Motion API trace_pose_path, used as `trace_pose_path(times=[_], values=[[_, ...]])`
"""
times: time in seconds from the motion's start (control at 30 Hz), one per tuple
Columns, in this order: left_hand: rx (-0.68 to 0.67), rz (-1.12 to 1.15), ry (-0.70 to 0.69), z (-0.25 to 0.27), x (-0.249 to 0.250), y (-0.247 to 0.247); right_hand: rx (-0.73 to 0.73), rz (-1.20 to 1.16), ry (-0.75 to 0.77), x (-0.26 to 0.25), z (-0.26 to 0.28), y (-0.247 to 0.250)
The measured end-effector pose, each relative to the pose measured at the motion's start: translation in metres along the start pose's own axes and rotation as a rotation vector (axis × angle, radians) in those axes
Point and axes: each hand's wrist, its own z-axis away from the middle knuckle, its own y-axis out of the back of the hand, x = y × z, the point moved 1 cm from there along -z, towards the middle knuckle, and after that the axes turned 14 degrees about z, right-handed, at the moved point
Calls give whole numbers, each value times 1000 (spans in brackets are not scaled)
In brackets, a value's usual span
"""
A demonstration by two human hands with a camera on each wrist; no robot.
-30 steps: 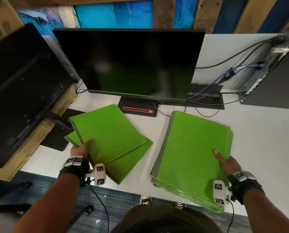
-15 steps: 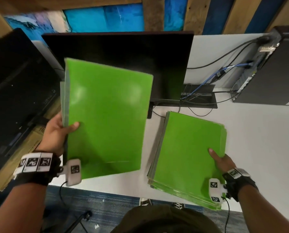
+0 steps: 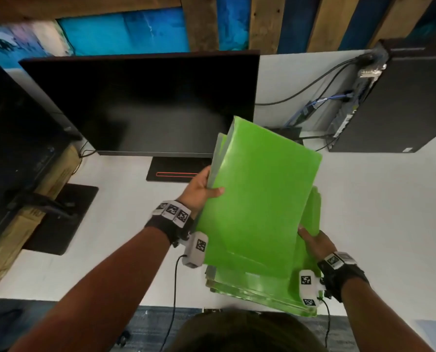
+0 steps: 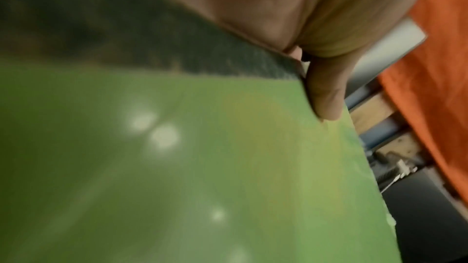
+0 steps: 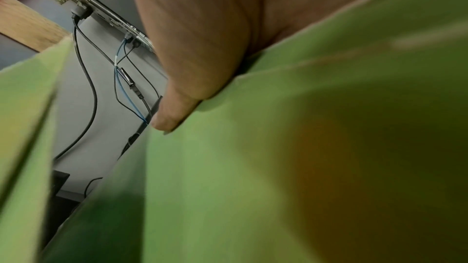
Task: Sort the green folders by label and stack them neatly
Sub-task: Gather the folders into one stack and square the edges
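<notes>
My left hand (image 3: pixel 202 192) grips a small bundle of green folders (image 3: pixel 260 199) by its left edge, thumb on the top cover, and holds it tilted in the air over the stack of green folders (image 3: pixel 250 288) lying at the desk's front edge. The left wrist view shows the thumb (image 4: pixel 326 95) pinching the green cover (image 4: pixel 202 167). My right hand (image 3: pixel 313 240) holds the stack's right edge, which is raised a little. Its thumb (image 5: pixel 182 105) lies on a green folder (image 5: pixel 278 167); its fingers are hidden underneath. No labels are visible.
A dark monitor (image 3: pixel 146 102) stands on the white desk (image 3: pixel 379 224) behind the folders, with a second screen (image 3: pixel 13 138) over a cardboard box at the left. A black computer tower (image 3: pixel 399 102) with cables (image 3: pixel 311 107) is at the back right.
My left hand lifted the left pile of folders off the desk and carried it right, over the right stack. The right hand stayed at the stack's right edge.
</notes>
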Motion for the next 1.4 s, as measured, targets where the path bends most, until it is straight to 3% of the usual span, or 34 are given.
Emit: trace_pose_path(times=[0.23, 0.43, 0.5, 0.6, 0.87, 0.97, 1.2, 1.4], values=[[137, -381, 169, -12, -56, -13, -40, -29, 14, 6, -3, 0], [256, -349, 241, -6, -70, -17, -54, -337, -123, 5, -3, 4], [228, -301, 303, -8, -75, -24, -94, -332, -75, 0, -2, 3], [148, -284, 324, -17, -86, -35, -25, -258, 11, 1, -4, -1], [172, -198, 339, -33, -82, -41, 139, -526, 91, 7, 12, 9], [133, -147, 244, -28, -67, -48, 213, -563, 159, 1, 24, 28], [126, -42, -156, 9, -5, -35, 345, -549, 533, -56, 50, 71], [56, -132, -266, 44, 38, 19, 268, -488, 655, -101, 63, 43]])
